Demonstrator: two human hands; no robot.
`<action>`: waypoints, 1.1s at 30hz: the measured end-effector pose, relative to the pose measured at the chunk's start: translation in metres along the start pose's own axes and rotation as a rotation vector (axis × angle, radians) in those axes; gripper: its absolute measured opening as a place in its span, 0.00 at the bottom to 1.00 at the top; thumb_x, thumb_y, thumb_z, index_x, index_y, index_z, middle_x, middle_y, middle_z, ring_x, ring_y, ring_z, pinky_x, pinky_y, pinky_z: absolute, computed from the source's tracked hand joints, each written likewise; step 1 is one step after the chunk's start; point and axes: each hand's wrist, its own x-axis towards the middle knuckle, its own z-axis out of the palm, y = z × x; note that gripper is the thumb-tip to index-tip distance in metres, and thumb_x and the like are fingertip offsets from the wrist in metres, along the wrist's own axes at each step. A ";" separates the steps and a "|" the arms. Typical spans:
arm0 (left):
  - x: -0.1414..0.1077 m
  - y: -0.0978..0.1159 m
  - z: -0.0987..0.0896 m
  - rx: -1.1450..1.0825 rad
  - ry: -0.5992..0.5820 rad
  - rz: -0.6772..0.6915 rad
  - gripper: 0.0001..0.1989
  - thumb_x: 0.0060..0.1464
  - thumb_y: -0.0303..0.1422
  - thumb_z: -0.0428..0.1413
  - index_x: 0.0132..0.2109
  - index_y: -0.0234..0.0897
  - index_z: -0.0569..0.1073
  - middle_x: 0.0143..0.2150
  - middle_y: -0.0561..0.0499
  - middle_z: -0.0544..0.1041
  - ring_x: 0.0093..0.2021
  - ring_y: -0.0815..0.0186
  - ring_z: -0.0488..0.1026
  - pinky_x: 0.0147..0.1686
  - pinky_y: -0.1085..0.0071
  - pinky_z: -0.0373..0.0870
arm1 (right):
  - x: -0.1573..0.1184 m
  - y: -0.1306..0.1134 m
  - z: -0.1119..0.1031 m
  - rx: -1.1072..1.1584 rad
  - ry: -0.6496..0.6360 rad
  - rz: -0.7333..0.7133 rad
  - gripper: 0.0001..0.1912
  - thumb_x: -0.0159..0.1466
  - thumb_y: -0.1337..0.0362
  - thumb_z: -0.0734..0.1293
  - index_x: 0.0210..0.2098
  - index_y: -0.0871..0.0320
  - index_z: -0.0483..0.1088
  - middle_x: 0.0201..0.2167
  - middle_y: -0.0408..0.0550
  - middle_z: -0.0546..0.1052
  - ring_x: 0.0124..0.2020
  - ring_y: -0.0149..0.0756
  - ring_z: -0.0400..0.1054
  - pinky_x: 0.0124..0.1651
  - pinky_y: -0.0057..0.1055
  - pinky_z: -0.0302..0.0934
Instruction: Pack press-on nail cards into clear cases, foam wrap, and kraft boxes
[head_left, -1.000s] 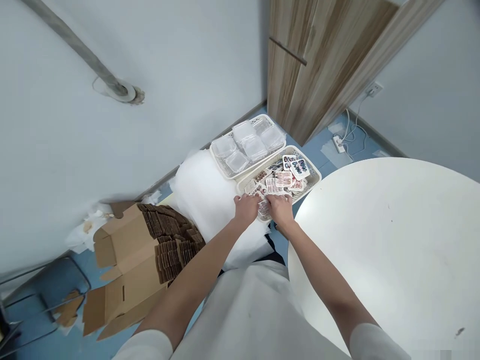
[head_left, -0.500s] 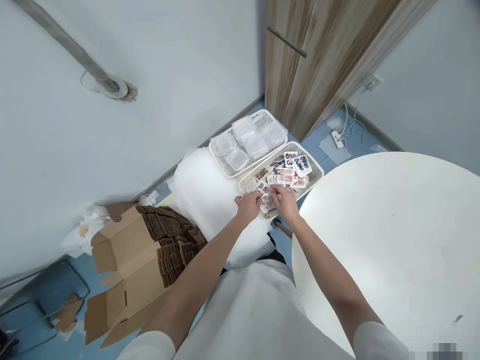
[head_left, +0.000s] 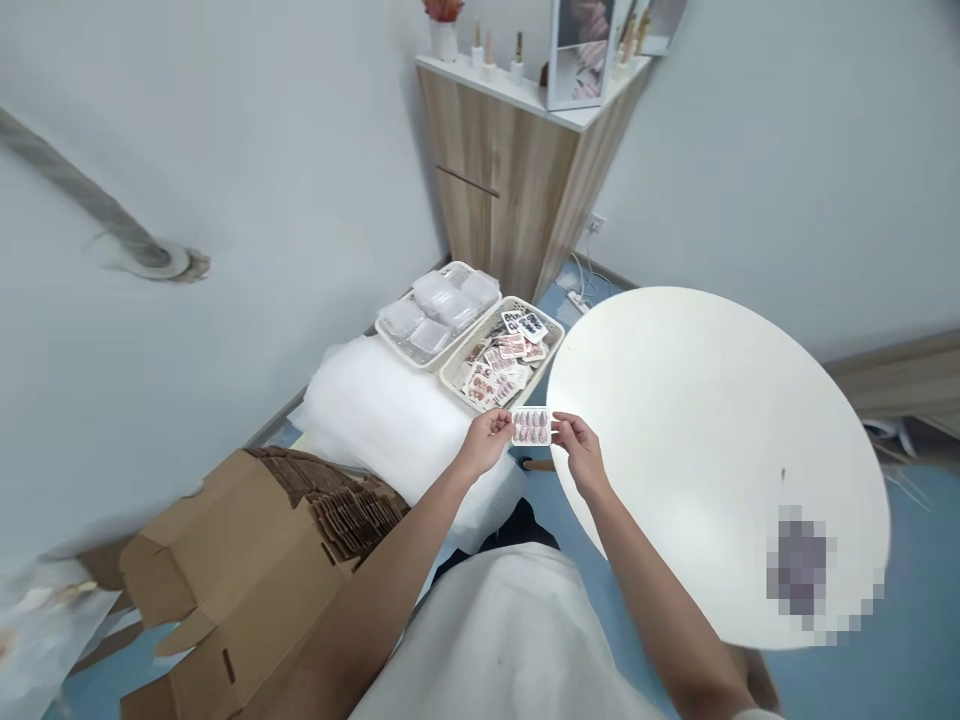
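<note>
A small white card with two rows of press-on nails (head_left: 532, 426) is held level between my hands. My left hand (head_left: 487, 440) pinches its left edge, and the fingers of my right hand (head_left: 576, 445) grip its right edge. Just beyond the card, a white basket (head_left: 541, 368) holds many similar nail cards (head_left: 512, 346) in a loose pile. Beside it on the left, a second white basket (head_left: 384, 334) contains clear plastic packs (head_left: 442, 300).
A round white table (head_left: 697, 400) stands at the right. White padded material (head_left: 375, 400) lies under and before the baskets. An open cardboard box (head_left: 240, 550) with folded brown cardboard is at the lower left. Behind stands a wooden cabinet (head_left: 502, 160).
Both hands have come back out of the card basket, and a nail card is now held up between them. The camera view has shifted, showing the cabinet top and more of the table.
</note>
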 end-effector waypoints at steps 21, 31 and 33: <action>-0.041 -0.017 0.205 0.129 -0.473 -0.095 0.04 0.43 0.32 0.52 0.26 0.36 0.67 0.24 0.55 0.67 0.26 0.71 0.65 0.31 0.74 0.61 | -0.150 0.034 -0.152 0.319 0.438 0.044 0.19 0.46 0.55 0.71 0.34 0.58 0.68 0.29 0.47 0.74 0.30 0.36 0.69 0.41 0.37 0.60; -0.053 -0.020 0.270 0.103 -0.436 -0.205 0.04 0.42 0.31 0.53 0.26 0.35 0.66 0.24 0.55 0.67 0.27 0.71 0.65 0.32 0.74 0.60 | -0.143 0.046 -0.210 0.441 0.387 0.141 0.19 0.46 0.53 0.71 0.32 0.58 0.66 0.30 0.48 0.76 0.34 0.37 0.71 0.43 0.36 0.61; -0.055 -0.023 0.276 0.107 -0.429 -0.223 0.04 0.43 0.31 0.54 0.26 0.35 0.66 0.24 0.55 0.67 0.28 0.71 0.65 0.33 0.73 0.60 | -0.140 0.044 -0.216 0.443 0.379 0.140 0.19 0.46 0.53 0.71 0.31 0.58 0.66 0.30 0.47 0.76 0.33 0.37 0.71 0.43 0.37 0.62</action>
